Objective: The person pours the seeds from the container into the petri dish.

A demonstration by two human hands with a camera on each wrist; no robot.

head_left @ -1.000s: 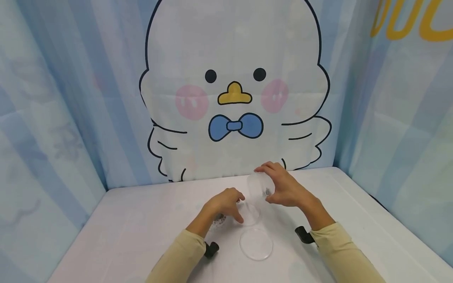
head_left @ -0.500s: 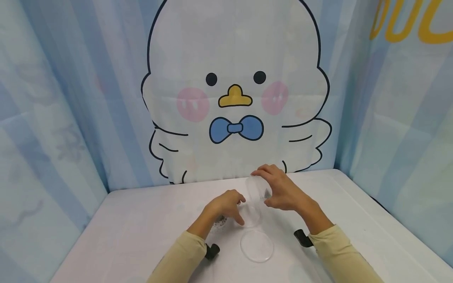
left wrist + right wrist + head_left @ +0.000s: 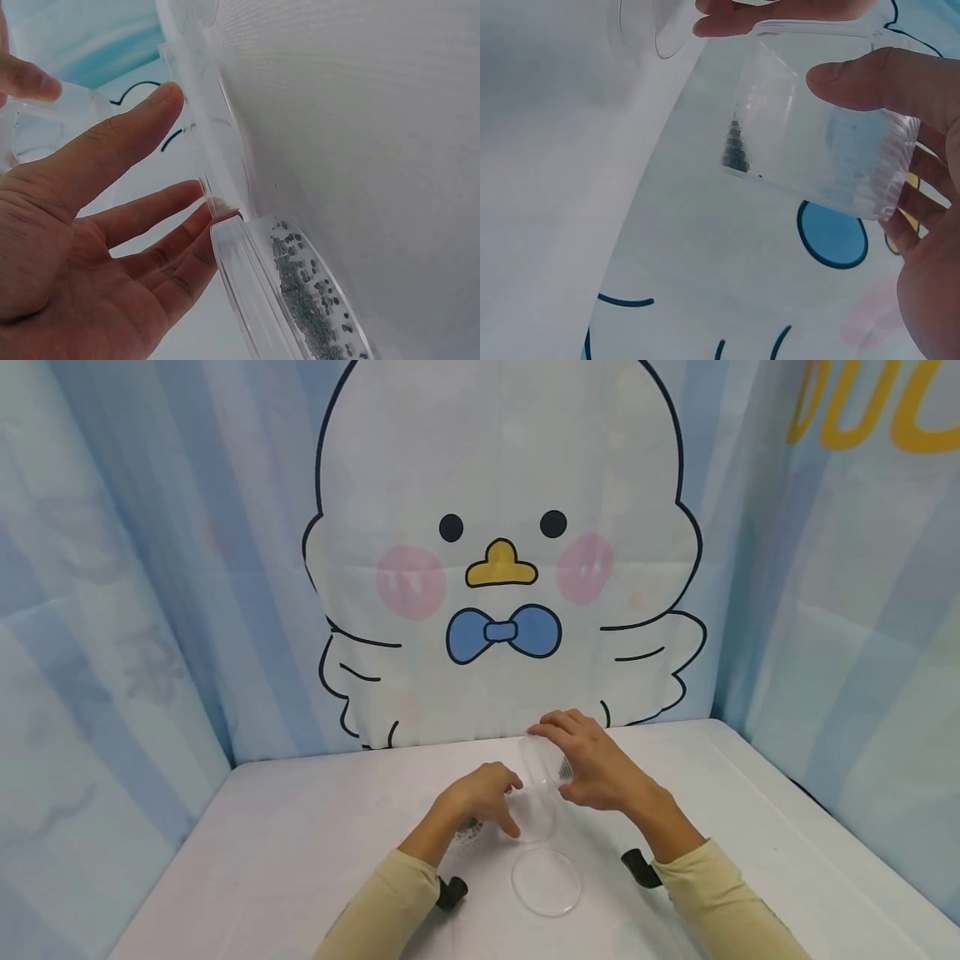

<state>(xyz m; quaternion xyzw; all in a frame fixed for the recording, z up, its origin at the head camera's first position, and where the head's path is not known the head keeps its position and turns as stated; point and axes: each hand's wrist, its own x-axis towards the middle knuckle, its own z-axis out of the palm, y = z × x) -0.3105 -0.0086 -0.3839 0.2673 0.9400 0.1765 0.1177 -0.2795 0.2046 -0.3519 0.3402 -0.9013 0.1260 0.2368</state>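
Note:
My right hand (image 3: pixel 596 764) grips a clear plastic cup (image 3: pixel 542 760), thumb on one side and fingers on the other. The cup is tilted above the table; dark grains (image 3: pixel 736 150) gather in its low corner in the right wrist view. Below it stands a clear round container (image 3: pixel 534 817), hard to make out. Beside this container is my left hand (image 3: pixel 480 793), its thumb and fingers spread along the near-left side and touching it or very close. Partly under the left wrist lies another clear container with dark grains (image 3: pixel 307 300).
A clear round lid or disc (image 3: pixel 546 882) lies flat on the white table (image 3: pixel 315 860) in front of the container. A printed cloth (image 3: pixel 495 685) with a cartoon bird hangs at the table's back edge. Black wrist mounts (image 3: pixel 452 893) stick out by both sleeves.
My right hand and the cup have shifted slightly left and down, closer over the clear container. The left hand stays in place beside it.

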